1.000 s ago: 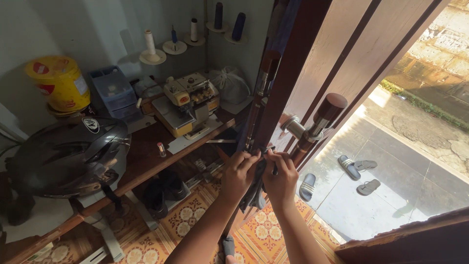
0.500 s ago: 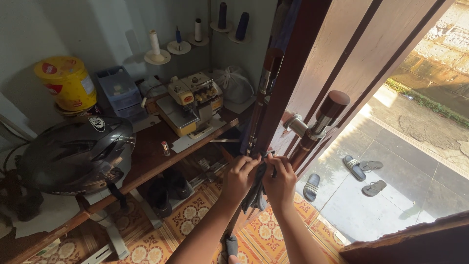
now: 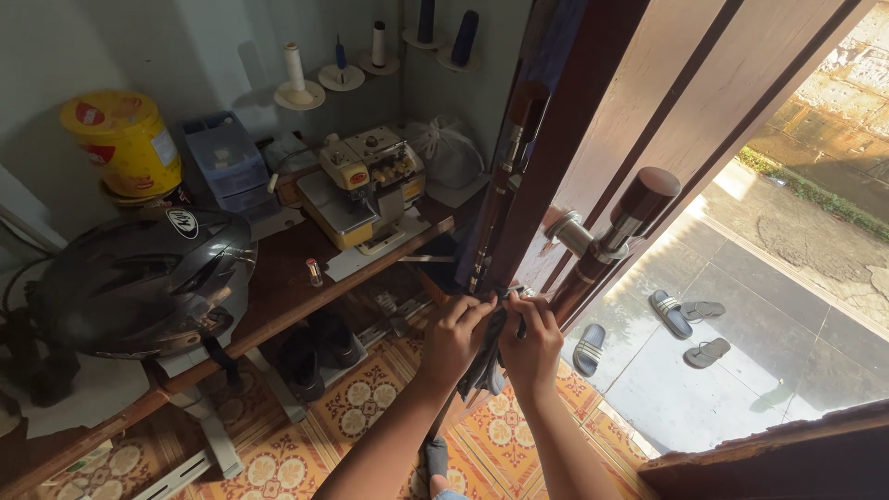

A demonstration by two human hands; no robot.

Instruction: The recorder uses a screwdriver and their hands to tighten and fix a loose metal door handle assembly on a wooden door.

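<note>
While both my left hand (image 3: 456, 335) and right hand (image 3: 530, 338) pinch the dark cloth (image 3: 488, 356) at the door's edge (image 3: 556, 167), I reckon it could snag on the handle (image 3: 611, 236).

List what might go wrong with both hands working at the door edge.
1. The left hand and right hand pinch a dark cloth against the open door edge; if the door swings, fingers could get caught.
2. The long door handle juts out just above the hands; a knuckle could knock it.

Left hand (image 3: 454, 338) and right hand (image 3: 530, 341) together, fingers curled (grip seemingly closed).
</note>
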